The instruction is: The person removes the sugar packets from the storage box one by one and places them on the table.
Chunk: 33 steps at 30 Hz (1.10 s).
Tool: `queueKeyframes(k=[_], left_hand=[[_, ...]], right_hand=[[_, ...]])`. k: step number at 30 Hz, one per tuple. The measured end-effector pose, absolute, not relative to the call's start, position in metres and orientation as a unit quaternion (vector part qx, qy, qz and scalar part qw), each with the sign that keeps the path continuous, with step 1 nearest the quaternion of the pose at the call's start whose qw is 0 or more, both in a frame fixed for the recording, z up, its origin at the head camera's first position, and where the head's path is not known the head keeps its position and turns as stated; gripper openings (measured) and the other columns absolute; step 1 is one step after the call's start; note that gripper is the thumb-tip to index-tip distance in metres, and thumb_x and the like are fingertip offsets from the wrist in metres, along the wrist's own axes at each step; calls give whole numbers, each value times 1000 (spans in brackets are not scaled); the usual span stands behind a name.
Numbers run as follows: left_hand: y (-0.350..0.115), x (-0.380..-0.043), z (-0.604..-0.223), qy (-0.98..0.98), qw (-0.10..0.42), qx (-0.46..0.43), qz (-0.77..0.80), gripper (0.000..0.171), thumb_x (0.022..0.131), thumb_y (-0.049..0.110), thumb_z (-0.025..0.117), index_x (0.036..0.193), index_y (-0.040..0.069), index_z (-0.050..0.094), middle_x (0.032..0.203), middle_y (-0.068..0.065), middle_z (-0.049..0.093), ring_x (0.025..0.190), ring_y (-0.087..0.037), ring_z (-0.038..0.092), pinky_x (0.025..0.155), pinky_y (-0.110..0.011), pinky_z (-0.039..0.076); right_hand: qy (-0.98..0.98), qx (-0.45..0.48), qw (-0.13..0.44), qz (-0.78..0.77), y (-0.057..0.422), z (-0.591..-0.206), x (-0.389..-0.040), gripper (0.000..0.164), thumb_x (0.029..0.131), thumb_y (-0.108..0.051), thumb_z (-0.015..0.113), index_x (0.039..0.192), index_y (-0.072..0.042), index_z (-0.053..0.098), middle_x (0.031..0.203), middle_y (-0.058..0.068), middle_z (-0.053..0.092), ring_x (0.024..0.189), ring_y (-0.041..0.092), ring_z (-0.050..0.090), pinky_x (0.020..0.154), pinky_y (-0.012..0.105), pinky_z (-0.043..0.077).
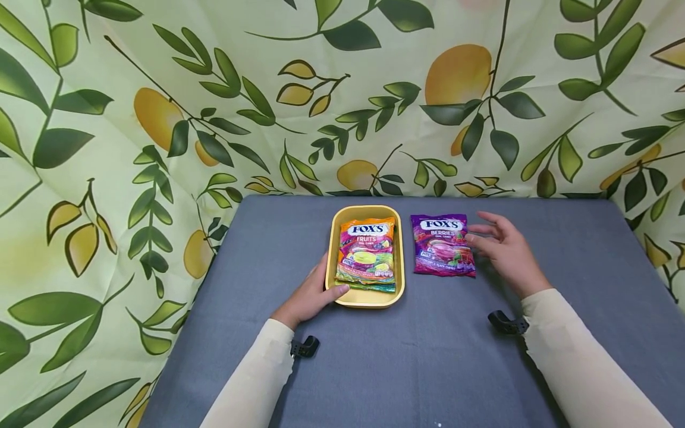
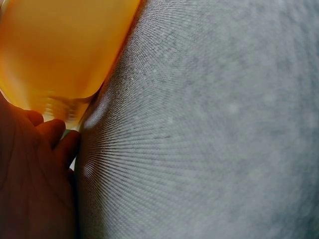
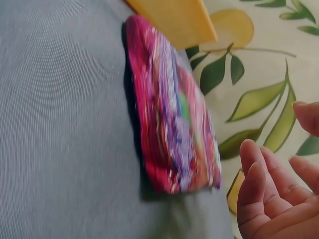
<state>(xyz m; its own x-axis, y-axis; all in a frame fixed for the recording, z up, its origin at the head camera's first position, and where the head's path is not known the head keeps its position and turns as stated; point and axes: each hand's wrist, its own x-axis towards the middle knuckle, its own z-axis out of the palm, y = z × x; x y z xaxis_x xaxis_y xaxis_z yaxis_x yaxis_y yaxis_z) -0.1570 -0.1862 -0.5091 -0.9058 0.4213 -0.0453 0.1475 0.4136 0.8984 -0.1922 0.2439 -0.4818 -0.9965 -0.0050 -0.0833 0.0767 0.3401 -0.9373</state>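
The purple pack [image 1: 443, 245] lies flat just left of your right hand [image 1: 505, 252], the nearer one, its long axis running away from you as far as the slanted view shows. That hand is loose, holding nothing. Beyond the pack, your left hand [image 1: 310, 297] grips the tray [image 1: 369, 299]; the orange pack [image 1: 367, 245] lies inside, right of that grip.

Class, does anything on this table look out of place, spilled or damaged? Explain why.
Nothing looks clearly damaged. The purple Berries bag may seem out of place, lying outside the yellow tray that holds the Fruits bag. A white speck on the blue-grey table also looks odd, too small to identify.
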Motion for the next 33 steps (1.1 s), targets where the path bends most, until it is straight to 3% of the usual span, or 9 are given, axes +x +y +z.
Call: queueKeyframes(k=[5,14,21,26,30,33], left_hand=[[-183,-151,-491,823,128,179,523,93,101,12,73,174,2,14,171,-22,33,153,-37,34,124,-59,26],[-182,-152,-493,817,122,190,530,92,100,8,73,173,1,17,169,-21,37,151,-36,37,123,-58,26],[-182,-151,-491,820,122,186,527,93,102,12,73,173,1,15,170,-23,34,152,-37,36,124,-56,27],[-182,-150,-491,824,118,182,524,92,102,13,74,173,2,16,169,-24,35,152,-38,36,124,-59,26],[-182,-150,-492,826,118,179,522,91,102,13,74,173,2,18,169,-23,35,152,-39,35,124,-60,25],[-182,-150,-492,827,117,181,520,91,102,14,74,173,2,19,169,-23,36,151,-39,35,123,-60,25]], right_hand=[[803,-4,37,-595,231,-476,-192,76,111,-30,67,172,-8,28,151,24,58,108,16,66,85,28,56],[780,-47,42,-622,201,-467,-190,70,111,-23,68,170,-8,33,148,23,60,113,11,67,89,28,58],[767,-57,64,-636,177,-462,-189,70,108,-21,73,167,-8,38,145,20,63,119,28,68,92,30,57],[764,-69,77,-637,159,-462,-189,68,107,-21,74,165,-8,41,147,22,62,122,28,67,94,24,54],[760,-78,86,-640,145,-464,-188,67,107,-17,74,164,-8,42,148,20,61,122,31,66,96,30,56],[755,-85,97,-643,135,-465,-186,66,107,-14,73,165,-6,41,151,19,58,125,33,65,100,42,56]])
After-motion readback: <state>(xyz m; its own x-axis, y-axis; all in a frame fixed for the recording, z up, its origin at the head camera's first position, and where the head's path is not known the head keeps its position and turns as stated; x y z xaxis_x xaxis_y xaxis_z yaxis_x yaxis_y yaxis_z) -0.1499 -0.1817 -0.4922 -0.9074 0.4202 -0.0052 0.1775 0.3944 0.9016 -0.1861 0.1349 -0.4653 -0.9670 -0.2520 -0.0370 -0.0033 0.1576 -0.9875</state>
